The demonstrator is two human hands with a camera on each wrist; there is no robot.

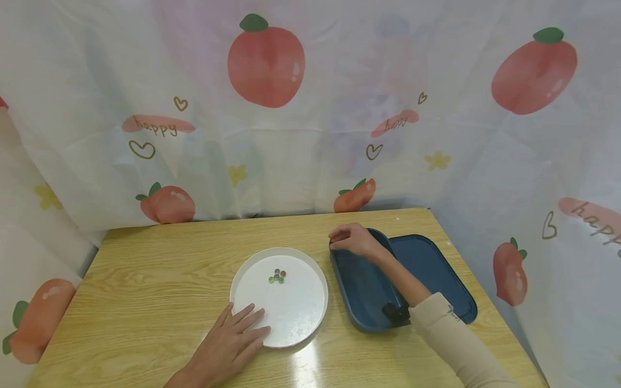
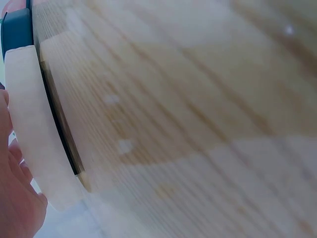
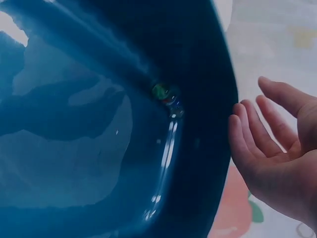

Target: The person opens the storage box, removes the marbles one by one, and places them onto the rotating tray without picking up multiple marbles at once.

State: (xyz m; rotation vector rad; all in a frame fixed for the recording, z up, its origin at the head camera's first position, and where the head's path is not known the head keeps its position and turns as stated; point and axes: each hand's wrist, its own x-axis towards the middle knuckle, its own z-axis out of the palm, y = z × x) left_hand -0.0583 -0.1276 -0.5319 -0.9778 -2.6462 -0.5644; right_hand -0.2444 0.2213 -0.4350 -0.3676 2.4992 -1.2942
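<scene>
A round white plate (image 1: 291, 320) with a raised rim holds several small glass marbles (image 1: 277, 277). My left hand (image 1: 225, 342) rests with spread fingers over its near-left rim; the left wrist view shows that hand (image 2: 20, 193) beside the plate's side wall (image 2: 37, 124). My right hand (image 1: 356, 240) is at the far-left corner of a deep blue box (image 1: 359, 291), its fingers loosely bent. In the right wrist view, nothing shows in the right hand (image 3: 277, 148), whose fingertips are by the box's rim. A few marbles (image 3: 160, 92) lie inside a corner of that box.
A flat blue lid (image 1: 427, 264) lies to the right of the box, partly behind it and the right arm. Everything stands on a wooden table (image 1: 160, 291). A curtain with fruit prints (image 1: 310, 134) hangs behind and at both sides.
</scene>
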